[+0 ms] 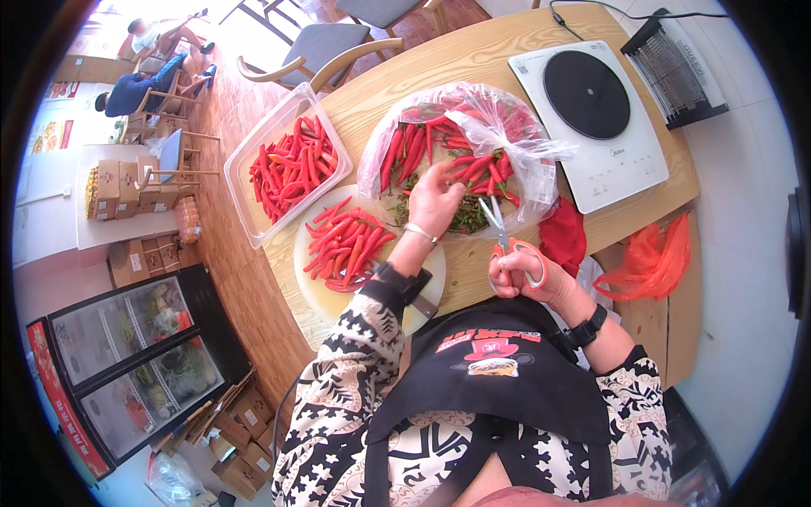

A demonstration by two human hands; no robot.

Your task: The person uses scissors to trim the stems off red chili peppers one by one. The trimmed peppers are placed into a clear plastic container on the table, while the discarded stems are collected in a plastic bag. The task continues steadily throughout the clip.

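Observation:
My right hand (525, 272) grips a pair of scissors (509, 245) with orange handles, their metal blades pointing away from me, parted, toward the bag's near edge. My left hand (435, 201) is at the mouth of a clear plastic bag (541, 152), fingers bent and closed against a red chili pepper (475, 169) with a green stem; the fingertips are partly hidden. More red chilies (408, 152) lie in the bag. Cut green stems (469, 217) are heaped at its near side. Left of that, stemless chilies (346, 245) are piled on a round cutting board (308, 291).
A clear plastic tub (239, 173) of red chilies stands at the table's left edge. On the right are a white induction cooker (608, 173), a heater (680, 72), a red cloth (563, 232) and an orange plastic bag (650, 262). A knife (425, 306) lies partly on the board.

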